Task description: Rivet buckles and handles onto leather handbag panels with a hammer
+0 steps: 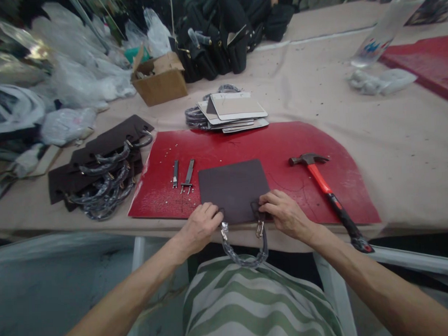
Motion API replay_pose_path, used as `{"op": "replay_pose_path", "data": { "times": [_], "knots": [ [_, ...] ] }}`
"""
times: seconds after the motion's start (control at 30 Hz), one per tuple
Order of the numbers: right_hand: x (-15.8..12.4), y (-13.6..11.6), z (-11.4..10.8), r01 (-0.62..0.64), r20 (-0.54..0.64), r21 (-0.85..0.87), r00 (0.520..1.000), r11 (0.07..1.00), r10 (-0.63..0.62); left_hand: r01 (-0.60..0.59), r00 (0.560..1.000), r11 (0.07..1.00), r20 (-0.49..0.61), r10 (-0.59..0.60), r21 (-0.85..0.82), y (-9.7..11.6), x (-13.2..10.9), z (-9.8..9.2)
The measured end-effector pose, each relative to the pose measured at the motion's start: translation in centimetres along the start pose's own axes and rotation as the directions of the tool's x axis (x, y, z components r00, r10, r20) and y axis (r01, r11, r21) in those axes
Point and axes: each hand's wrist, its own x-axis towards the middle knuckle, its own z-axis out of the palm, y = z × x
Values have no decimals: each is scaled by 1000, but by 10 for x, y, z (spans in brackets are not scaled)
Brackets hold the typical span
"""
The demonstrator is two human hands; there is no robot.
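A dark brown bag panel (pixel 232 187) lies flat on the red board, its near edge at the table's front. From that edge a plastic-wrapped bag handle (pixel 245 259) hangs toward my lap, with metal rings at both ends. My left hand (pixel 201 226) pinches the tab at the handle's left end, against the panel. At the right end my right hand (pixel 284 212) is closed on the other tab. Fingers partly cover both tabs. A claw hammer (pixel 325 189) with a red and black grip lies right of the panel. To its left are two pronged metal punches (pixel 188 176).
The red board (pixel 282 141) covers the table's front. Panels with wrapped handles (pixel 99 165) are piled at the left. Behind the board sit pale panels (pixel 238 108), a cardboard box (pixel 161 82) and black bags (pixel 219 36). A clear bottle (pixel 379 40) stands at back right.
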Motion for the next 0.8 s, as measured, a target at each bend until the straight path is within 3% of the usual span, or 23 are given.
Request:
{"op": "replay_pose_path", "data": {
  "times": [0.13, 0.23, 0.37, 0.53, 0.8],
  "knots": [
    [-1, 3, 0, 5, -17, 108, 1000, 994, -3, -113, 964, 979, -257, 67, -168, -19, -22, 23],
    [-1, 3, -1, -7, -30, 158, 999, 987, 12, -129, 947, 964, -318, 50, -231, -21, -27, 30],
    [-3, -3, 0, -61, -49, 222, 996, 973, 74, -81, 916, 953, -400, -44, -292, -9, -27, 35],
    [-8, -19, 3, -131, -88, 209, 984, 969, 152, 214, 871, 921, -363, -330, -324, 17, -27, 40],
    [-15, -14, 11, -269, -218, -45, 943, 962, 253, 225, 926, 932, -236, -296, -285, 31, 15, 37]
  ]
}}
